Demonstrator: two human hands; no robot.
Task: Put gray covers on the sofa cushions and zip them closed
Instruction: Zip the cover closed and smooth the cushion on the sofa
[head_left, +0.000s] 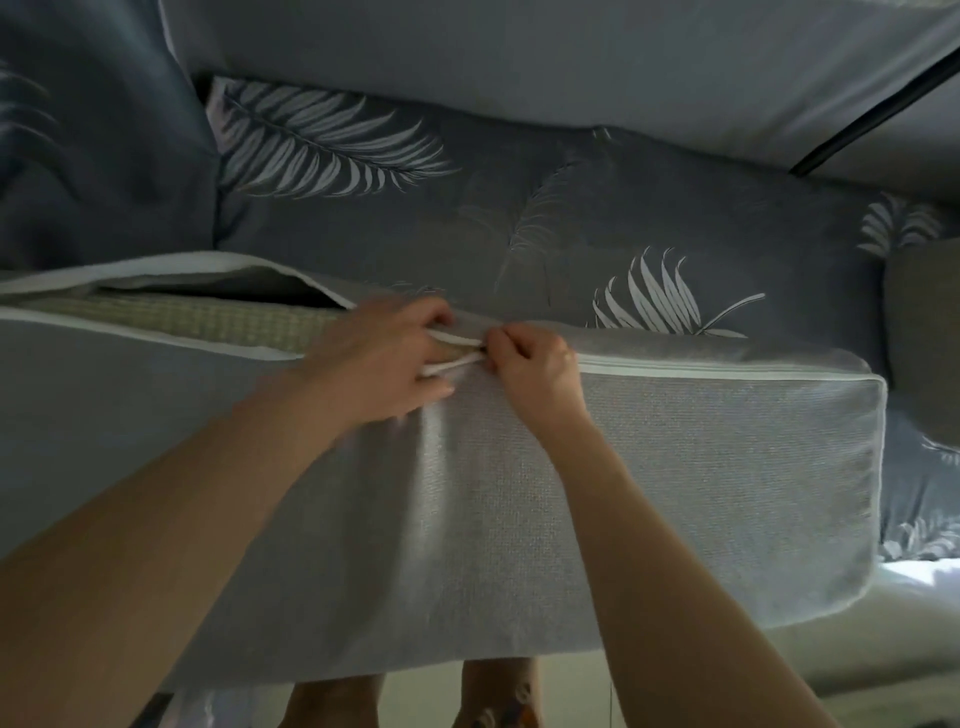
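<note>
The gray cover (467, 467) is half zipped on the cushion. The right hand (535, 371) pinches the zipper pull; the left hand (379, 364) grips both edges beside it. Loose fabric could jam the zipper.

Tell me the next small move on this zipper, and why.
Probably draw the zipper pull a little further left. The right hand pinches it where the closed seam ends, the left hand presses the two edges together just ahead, and left of that the cover gapes open over the cushion.
</note>
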